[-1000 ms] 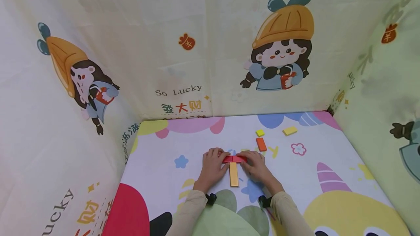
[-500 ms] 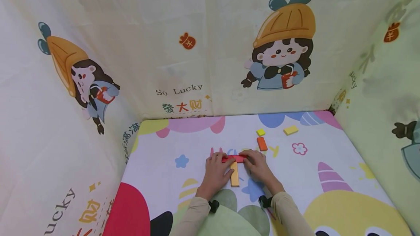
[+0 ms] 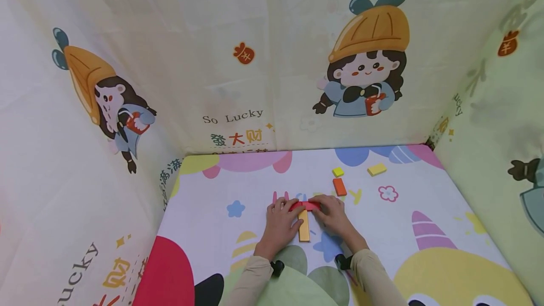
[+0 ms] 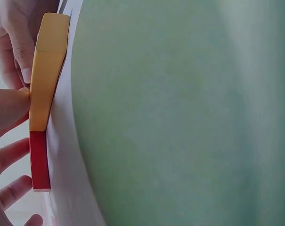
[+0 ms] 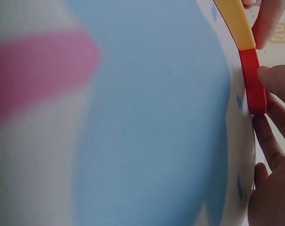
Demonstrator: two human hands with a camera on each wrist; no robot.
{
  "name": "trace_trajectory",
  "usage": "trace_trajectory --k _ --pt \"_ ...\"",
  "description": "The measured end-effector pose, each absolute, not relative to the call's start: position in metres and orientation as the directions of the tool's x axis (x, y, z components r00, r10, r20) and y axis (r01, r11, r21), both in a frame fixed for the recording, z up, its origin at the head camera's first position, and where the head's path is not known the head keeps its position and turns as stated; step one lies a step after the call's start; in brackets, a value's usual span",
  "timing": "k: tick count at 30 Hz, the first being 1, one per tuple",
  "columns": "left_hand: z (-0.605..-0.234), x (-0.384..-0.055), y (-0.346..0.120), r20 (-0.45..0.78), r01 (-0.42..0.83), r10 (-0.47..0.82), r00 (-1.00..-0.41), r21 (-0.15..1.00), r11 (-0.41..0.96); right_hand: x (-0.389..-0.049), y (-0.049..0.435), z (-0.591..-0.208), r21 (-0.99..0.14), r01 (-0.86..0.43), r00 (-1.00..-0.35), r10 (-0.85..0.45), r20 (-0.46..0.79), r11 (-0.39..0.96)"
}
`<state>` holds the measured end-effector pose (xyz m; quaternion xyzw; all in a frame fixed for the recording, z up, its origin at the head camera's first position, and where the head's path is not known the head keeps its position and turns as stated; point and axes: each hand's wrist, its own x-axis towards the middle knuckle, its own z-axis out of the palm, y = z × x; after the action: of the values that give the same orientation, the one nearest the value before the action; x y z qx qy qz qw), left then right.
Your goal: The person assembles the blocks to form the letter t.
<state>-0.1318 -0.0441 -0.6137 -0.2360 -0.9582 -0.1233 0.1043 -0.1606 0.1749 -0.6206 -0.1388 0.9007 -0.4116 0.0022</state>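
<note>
Two red blocks lie end to end in a row; the right red block [image 3: 311,206] shows more than the left red block [image 3: 296,206], partly covered by fingers. A long light-orange block [image 3: 304,229] meets the row at its middle, forming a T. My left hand [image 3: 279,225] spreads over the left side, its thumb touching the long block and a fingertip reaching across the red row. With thumb in front and fingers behind, my right hand [image 3: 333,216] pinches the right red block, its red end [image 5: 253,82] showing in the right wrist view.
Beyond the right hand lie an orange block [image 3: 339,186], a small bright yellow block [image 3: 337,172] and a pale yellow block [image 3: 377,169]. Printed cloth walls [image 3: 289,60] stand behind and beside the patterned tabletop [image 3: 255,183].
My left hand has shifted slightly right, its thumb and a fingertip moving over onto the long block and the red row. The right hand stays at the right red block.
</note>
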Motion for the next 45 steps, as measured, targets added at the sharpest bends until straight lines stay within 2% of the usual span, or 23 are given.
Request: trace_trajectory --k 11,14,20,27,41,45 --pt "-0.616 -0.132 -0.044 0.289 0.485 0.428 -0.856 0.161 0.860 -0.160 0.176 -0.627 -0.748 -0.293 -0.953 -0.248 0.175 0.595" --pt "-0.615 -0.134 -0.044 0.279 0.466 0.408 -0.869 0.188 0.865 -0.160 0.176 -0.627 -0.740 -0.301 -0.951 -0.250 0.183 0.602" --pt "-0.614 -0.139 -0.045 0.183 0.394 0.355 -0.917 0.273 0.878 -0.161 0.174 -0.623 -0.729 -0.265 -0.959 -0.248 0.134 0.631" --pt "-0.615 -0.142 -0.048 0.175 0.405 0.368 -0.913 0.302 0.863 -0.162 0.172 -0.626 -0.725 -0.269 -0.959 -0.244 0.142 0.634" --pt "-0.616 -0.141 -0.049 0.178 0.412 0.376 -0.909 0.266 0.872 -0.161 0.171 -0.624 -0.721 -0.255 -0.963 -0.240 0.126 0.644" --pt "-0.616 -0.140 -0.048 0.200 0.414 0.373 -0.906 0.235 0.880 -0.161 0.172 -0.622 -0.725 -0.267 -0.962 -0.219 0.162 0.635"
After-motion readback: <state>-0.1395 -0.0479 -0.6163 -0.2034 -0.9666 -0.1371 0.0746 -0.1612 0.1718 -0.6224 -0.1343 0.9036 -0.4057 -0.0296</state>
